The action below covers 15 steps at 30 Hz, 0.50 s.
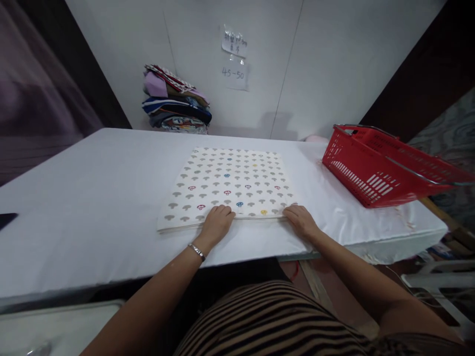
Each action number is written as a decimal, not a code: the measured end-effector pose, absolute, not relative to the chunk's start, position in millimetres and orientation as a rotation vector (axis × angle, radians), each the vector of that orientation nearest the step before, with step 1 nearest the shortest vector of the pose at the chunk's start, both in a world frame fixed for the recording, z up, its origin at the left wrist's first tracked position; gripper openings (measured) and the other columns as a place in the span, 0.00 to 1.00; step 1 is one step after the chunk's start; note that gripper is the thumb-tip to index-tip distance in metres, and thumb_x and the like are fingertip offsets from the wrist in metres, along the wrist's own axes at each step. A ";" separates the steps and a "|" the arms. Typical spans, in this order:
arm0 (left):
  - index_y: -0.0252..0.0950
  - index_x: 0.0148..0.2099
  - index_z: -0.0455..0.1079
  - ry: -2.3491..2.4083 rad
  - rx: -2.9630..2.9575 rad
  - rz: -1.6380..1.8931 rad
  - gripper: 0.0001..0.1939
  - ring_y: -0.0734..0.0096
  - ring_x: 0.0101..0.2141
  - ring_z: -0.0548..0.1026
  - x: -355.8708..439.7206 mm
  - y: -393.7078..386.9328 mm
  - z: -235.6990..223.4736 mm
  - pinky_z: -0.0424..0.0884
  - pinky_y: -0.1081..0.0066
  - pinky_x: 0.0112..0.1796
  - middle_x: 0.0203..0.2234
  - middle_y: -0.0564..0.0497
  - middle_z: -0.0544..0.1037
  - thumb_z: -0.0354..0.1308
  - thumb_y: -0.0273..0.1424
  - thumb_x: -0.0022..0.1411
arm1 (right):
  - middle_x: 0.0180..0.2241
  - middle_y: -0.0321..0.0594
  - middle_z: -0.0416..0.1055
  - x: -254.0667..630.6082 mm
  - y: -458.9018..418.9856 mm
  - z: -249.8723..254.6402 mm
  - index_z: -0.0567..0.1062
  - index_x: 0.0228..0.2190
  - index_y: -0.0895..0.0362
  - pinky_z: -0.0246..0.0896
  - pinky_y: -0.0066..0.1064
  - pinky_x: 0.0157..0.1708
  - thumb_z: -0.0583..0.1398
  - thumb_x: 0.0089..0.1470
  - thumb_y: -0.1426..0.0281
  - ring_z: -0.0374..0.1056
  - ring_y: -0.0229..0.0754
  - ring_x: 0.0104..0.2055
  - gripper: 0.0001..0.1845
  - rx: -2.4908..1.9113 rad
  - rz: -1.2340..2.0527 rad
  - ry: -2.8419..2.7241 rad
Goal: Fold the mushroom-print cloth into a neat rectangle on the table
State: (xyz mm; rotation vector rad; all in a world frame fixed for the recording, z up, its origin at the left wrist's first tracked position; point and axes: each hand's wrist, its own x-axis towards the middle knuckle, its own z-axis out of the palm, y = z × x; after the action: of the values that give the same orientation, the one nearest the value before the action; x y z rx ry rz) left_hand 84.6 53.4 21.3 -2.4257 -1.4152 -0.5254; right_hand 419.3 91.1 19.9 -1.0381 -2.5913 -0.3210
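A folded white cloth (pixel 237 180) printed with grey and coloured mushrooms lies flat on the table in front of me. My left hand (pixel 218 221) grips its near edge around the middle, fingers on top and curled over. At the near right corner my right hand (pixel 301 220) holds the same edge, its fingers also bent onto the cloth. Both thumbs are mostly hidden. Several layers show along the cloth's near left edge.
The table (pixel 100 198) has a white cover. A red plastic basket (pixel 365 168) stands at its right end. Behind the far edge is a stack of folded fabrics (pixel 176 101) against the wall. Paper notes (pixel 235 74) hang above. A white chair (pixel 441 282) is at lower right.
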 end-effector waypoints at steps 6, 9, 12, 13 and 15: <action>0.36 0.32 0.69 -1.430 -2.383 -0.542 0.11 0.64 0.33 0.66 81.9 60.0 29.4 0.61 0.64 0.34 0.29 0.47 0.71 0.48 0.21 0.62 | 0.42 0.46 0.70 419.3 109.3 38.5 0.74 0.43 0.53 0.58 0.33 0.34 0.56 0.56 0.75 0.62 0.46 0.42 0.14 -1.201 -0.424 -2.593; 0.35 0.31 0.69 -1.404 -2.403 -0.500 0.11 0.65 0.32 0.66 80.9 56.1 28.1 0.60 0.64 0.34 0.27 0.48 0.70 0.48 0.21 0.61 | 0.38 0.44 0.71 420.5 107.1 46.1 0.74 0.44 0.52 0.56 0.30 0.30 0.55 0.57 0.75 0.63 0.44 0.40 0.15 -1.212 -0.420 -2.625; 0.35 0.31 0.69 -1.400 -2.432 -0.468 0.11 0.65 0.32 0.66 80.7 56.3 29.8 0.59 0.64 0.34 0.27 0.48 0.71 0.48 0.21 0.62 | 0.35 0.41 0.72 421.6 107.0 52.2 0.75 0.41 0.50 0.53 0.28 0.25 0.56 0.57 0.72 0.65 0.43 0.38 0.12 -1.233 -0.415 -2.709; 0.36 0.31 0.69 -1.416 -2.431 -0.469 0.11 0.65 0.32 0.66 81.0 59.2 32.8 0.58 0.64 0.33 0.27 0.47 0.71 0.48 0.21 0.61 | 0.34 0.40 0.73 421.3 109.8 55.6 0.76 0.40 0.50 0.52 0.27 0.24 0.56 0.57 0.72 0.65 0.43 0.37 0.11 -1.273 -0.416 -2.727; 0.36 0.31 0.70 -1.469 -2.399 -0.493 0.11 0.64 0.33 0.67 82.1 69.6 42.9 0.57 0.64 0.33 0.28 0.47 0.71 0.48 0.21 0.61 | 0.33 0.39 0.73 419.1 120.0 65.8 0.77 0.37 0.50 0.49 0.27 0.22 0.57 0.56 0.71 0.67 0.42 0.34 0.10 -1.395 -0.410 -2.707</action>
State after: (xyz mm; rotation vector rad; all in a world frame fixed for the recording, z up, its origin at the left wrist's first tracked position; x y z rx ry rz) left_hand 82.1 69.6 42.9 -2.3992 -1.4689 -0.4930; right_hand 419.1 120.0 65.8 -1.3953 -2.7069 -0.4105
